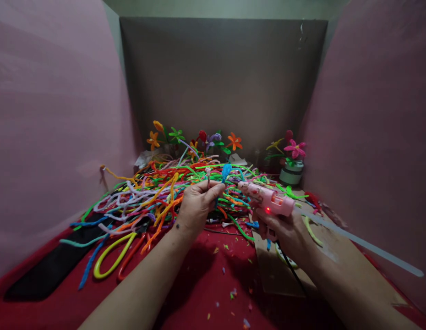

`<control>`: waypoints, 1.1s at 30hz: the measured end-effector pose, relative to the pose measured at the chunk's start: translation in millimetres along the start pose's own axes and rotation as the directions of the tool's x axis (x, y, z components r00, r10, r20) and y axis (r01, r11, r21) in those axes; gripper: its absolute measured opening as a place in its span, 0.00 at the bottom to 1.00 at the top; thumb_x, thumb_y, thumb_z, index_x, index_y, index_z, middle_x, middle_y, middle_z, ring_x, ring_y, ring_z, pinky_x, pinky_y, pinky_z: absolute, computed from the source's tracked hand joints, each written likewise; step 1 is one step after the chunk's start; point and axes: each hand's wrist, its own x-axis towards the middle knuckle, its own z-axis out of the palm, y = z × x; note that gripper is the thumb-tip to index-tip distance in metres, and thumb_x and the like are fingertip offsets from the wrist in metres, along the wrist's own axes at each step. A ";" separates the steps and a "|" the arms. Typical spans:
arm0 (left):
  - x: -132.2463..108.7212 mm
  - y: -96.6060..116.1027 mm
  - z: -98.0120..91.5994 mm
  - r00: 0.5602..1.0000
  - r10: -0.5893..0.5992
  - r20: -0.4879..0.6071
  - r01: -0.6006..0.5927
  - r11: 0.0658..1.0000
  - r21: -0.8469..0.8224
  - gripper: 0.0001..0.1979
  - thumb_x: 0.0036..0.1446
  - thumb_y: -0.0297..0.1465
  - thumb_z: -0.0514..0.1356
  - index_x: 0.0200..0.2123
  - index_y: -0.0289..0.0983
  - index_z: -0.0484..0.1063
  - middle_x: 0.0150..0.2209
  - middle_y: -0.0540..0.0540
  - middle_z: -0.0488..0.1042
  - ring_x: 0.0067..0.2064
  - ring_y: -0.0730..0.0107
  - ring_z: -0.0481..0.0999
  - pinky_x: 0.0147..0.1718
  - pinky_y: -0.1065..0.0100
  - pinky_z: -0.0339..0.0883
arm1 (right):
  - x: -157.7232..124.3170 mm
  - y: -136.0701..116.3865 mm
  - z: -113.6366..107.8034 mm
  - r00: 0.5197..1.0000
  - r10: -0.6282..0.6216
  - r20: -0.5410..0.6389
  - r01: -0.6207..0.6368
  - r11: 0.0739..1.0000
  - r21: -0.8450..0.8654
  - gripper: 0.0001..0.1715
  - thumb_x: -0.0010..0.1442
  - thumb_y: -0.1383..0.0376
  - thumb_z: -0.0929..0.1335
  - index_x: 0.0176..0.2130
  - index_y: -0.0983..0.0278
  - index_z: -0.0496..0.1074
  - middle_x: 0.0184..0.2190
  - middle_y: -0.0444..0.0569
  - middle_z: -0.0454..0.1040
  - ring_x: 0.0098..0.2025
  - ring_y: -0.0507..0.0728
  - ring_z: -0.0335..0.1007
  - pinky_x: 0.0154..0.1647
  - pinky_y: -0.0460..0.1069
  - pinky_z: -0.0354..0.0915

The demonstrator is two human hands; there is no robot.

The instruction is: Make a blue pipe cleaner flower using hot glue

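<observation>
My left hand (198, 201) pinches a blue pipe-cleaner petal (226, 171) between thumb and fingers, its fuzzy loop standing up above the fingertips. A thin stem with a pale tip (208, 172) also pokes up from the same hand. Wrapped round the grip of a pink hot glue gun (268, 198) is my right hand (280, 227). The gun's nozzle points left at the blue petal, close to it; whether they touch I cannot tell. A red light glows on the gun, and a long clear glue stick (364, 242) sticks out of its back.
A big heap of coloured pipe cleaners (158, 183) covers the middle of the red cloth (199, 284). Finished flowers (234, 141) stand behind it; a small pot (291, 172) holds more at right. Scissors with yellow handles (113, 256), a black slab (44, 266) and cardboard (288, 279) lie nearer.
</observation>
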 end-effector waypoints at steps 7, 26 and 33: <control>0.3 3.8 0.1 0.999 -0.030 0.038 0.035 0.991 -0.126 0.09 0.47 0.34 0.63 0.25 0.33 0.68 0.18 0.56 0.56 0.16 0.86 0.48 0.14 0.76 0.38 | -0.2 -4.1 -9.2 0.948 -0.319 -0.013 0.280 0.849 -0.449 0.04 0.54 0.64 0.65 0.30 0.61 0.69 0.25 0.46 0.66 0.28 0.55 0.59 0.28 0.49 0.56; 3.3 4.4 -2.1 0.999 -0.033 0.015 0.035 0.992 -0.118 0.10 0.44 0.34 0.64 0.25 0.33 0.69 0.14 0.59 0.53 0.14 0.86 0.47 0.13 0.76 0.37 | -65.5 24.9 -85.6 0.923 -0.342 -0.177 -0.084 0.270 -0.959 0.25 0.56 0.54 0.60 0.48 0.65 0.65 0.44 0.60 0.70 0.44 0.65 0.68 0.39 0.55 0.63; 2.4 1.3 -1.4 0.998 -0.052 0.029 0.054 0.994 -0.090 0.10 0.46 0.34 0.64 0.26 0.33 0.70 0.16 0.56 0.57 0.14 0.87 0.48 0.13 0.76 0.37 | -103.6 47.1 -97.5 0.877 -0.090 -0.472 -0.440 0.243 -0.865 0.27 0.52 0.48 0.61 0.43 0.64 0.65 0.39 0.59 0.74 0.37 0.68 0.73 0.29 0.56 0.65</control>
